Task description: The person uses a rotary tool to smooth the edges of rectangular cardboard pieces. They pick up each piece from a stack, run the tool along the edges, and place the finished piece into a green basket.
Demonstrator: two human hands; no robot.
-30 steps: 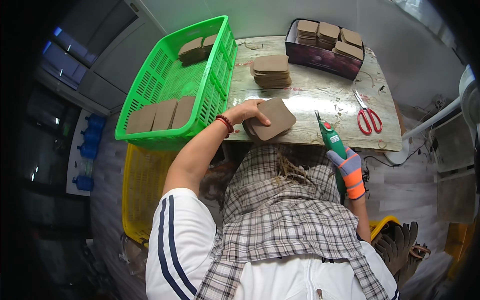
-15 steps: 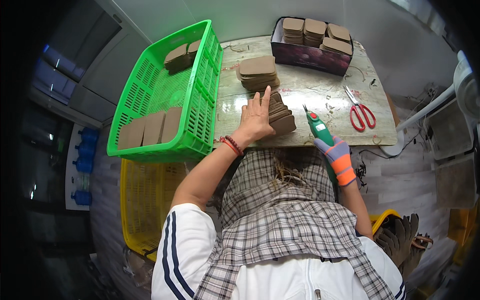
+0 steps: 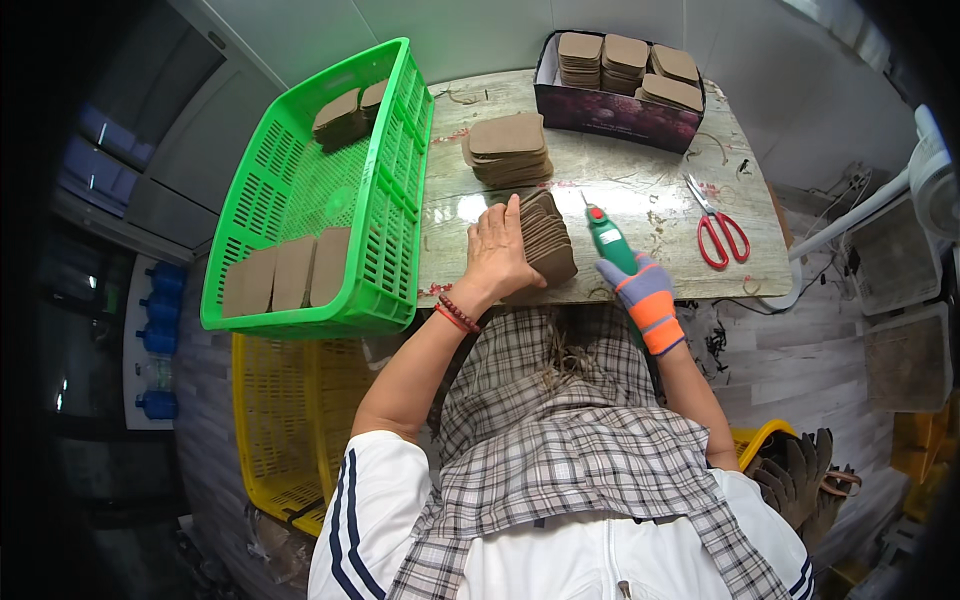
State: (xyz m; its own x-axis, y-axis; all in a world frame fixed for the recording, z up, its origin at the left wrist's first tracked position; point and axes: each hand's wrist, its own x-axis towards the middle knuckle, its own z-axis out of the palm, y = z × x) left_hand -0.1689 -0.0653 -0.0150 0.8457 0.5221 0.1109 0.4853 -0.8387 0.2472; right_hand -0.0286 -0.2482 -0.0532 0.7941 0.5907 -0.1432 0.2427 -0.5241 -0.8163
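Observation:
My bare left hand (image 3: 497,252), a red cord and beaded bracelet at its wrist, is against the left side of a leaning stack of brown pads (image 3: 550,245). Its thumb lies at the stack's near end and the fingers reach along to the far corner, gripping it. In a grey and orange glove, my right hand (image 3: 642,298) is closed round a green handheld tool (image 3: 612,245) with a red button and a thin metal tip. The tip points away from me, just right of the leaning stack. Behind that stack stands a second, upright stack of brown pads (image 3: 507,148).
On the left, a green plastic crate (image 3: 395,190) holds several pad stacks. A dark box (image 3: 615,118) with more pads stands at the back. Red-handled scissors (image 3: 722,238) lie at the table's right. Below the green crate is a yellow crate (image 3: 270,420).
The leaning stack has been squared up more and stands steeper under my left hand. My right hand has moved left with the green tool, bringing it nearer the stack.

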